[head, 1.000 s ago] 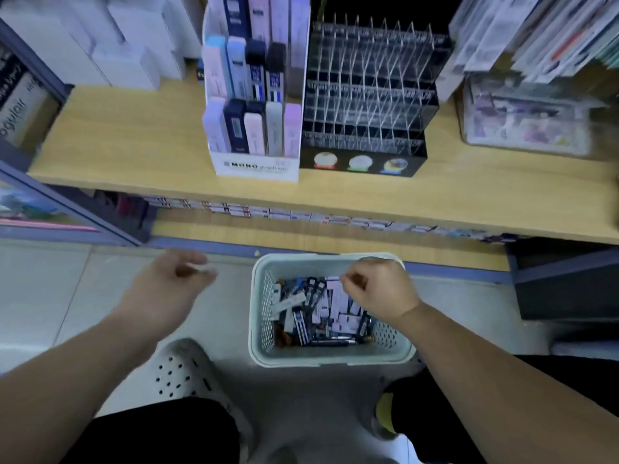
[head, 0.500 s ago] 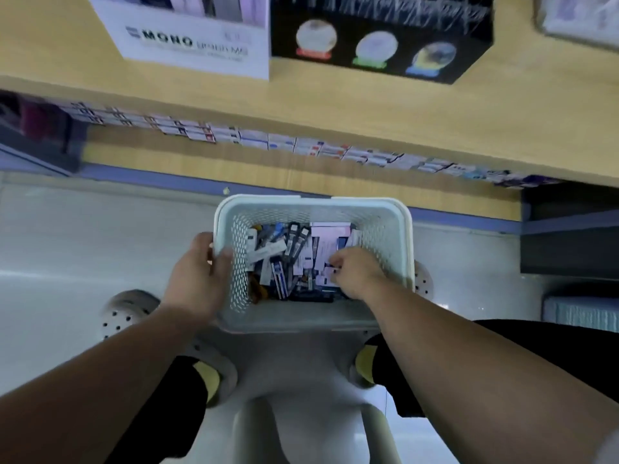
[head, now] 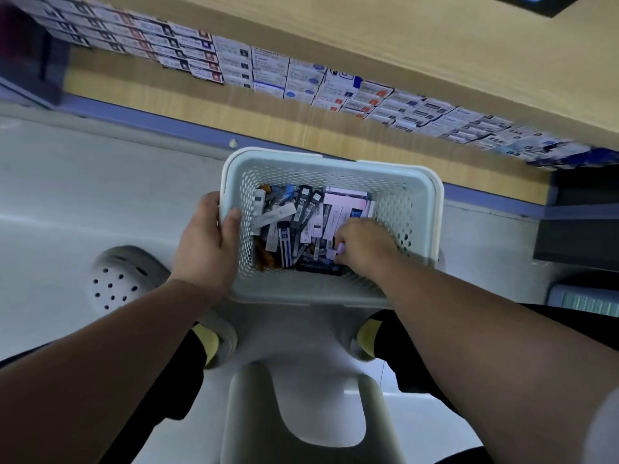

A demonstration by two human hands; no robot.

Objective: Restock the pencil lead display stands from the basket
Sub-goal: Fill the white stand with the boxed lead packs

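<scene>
You are looking straight down at the basket (head: 432, 209), a pale perforated tub sitting low between your feet, its far rim lying just short of the blue strip edging the lower shelf (head: 268, 122); the overhanging upper shelf (head: 402, 45) is closing off the room above that far side. Your left hand (head: 207, 242) is gripping the basket's left rim, thumb hooking inside the wall and fingers wrapping the outside, so that side is taken. Open floor (head: 83, 195) is lying to the left beyond a grey perforated shoe (head: 124, 279); to the right a dark unit (head: 576, 229) is standing near the basket's corner, leaving less room. The near rim is overlapping a white stool (head: 301, 380) in view; whether it is resting on it you cannot tell. Your right hand (head: 365, 246) is reaching down inside, fingers curling and pinching a lilac case (head: 340, 249) at the near right of the heap. The lead cases (head: 294, 222) are lying loose and crossed over the basket floor: slim black, grey, blue and white ones on the left, flat pink packs (head: 345, 202) against the far right. Rows of small boxes (head: 268, 68) are lining the lower shelf
</scene>
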